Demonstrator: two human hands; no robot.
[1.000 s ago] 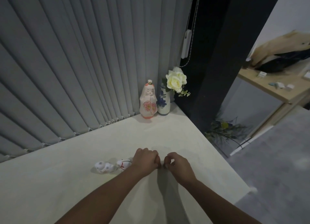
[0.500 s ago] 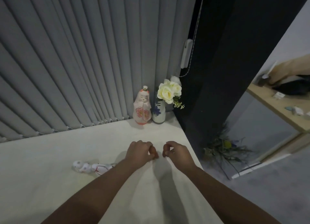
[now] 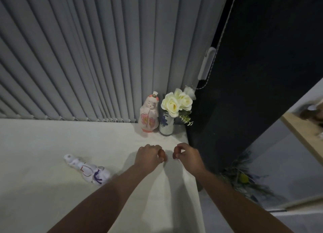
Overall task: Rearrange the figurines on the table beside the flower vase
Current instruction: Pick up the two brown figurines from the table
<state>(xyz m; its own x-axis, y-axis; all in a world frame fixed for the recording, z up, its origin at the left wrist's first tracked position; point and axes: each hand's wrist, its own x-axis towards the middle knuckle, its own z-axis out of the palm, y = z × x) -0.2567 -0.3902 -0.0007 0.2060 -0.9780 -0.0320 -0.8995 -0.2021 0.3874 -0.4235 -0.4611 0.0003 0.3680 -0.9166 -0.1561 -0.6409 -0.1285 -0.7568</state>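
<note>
Grey vertical blinds are hanging behind a pale tabletop, and a dark panel is standing at its right edge with a white cord weight dangling against it. At the far corner, a pink-and-white doll figurine is standing upright, just beside the flower vase, which is carrying cream roses; whether the 2 are touching is not clear. Nearer to you on the left, 2 white figurines are lying on their sides, end to end, one marked in red and one in purple, well apart from the vase. Your left hand is hovering low over the tabletop with the fingers curled into a loose fist, its grip clenched on nothing that shows. Your right hand is sitting just beside it, apart by a small gap, fingers curled and thumb meeting fingertip in a pinch; no object is showing in that grip either. Both hands are positioned between the lying figurines and the table's right edge, nearer you than the vase. Beyond the edge, some greenery is lying on the floor.
</note>
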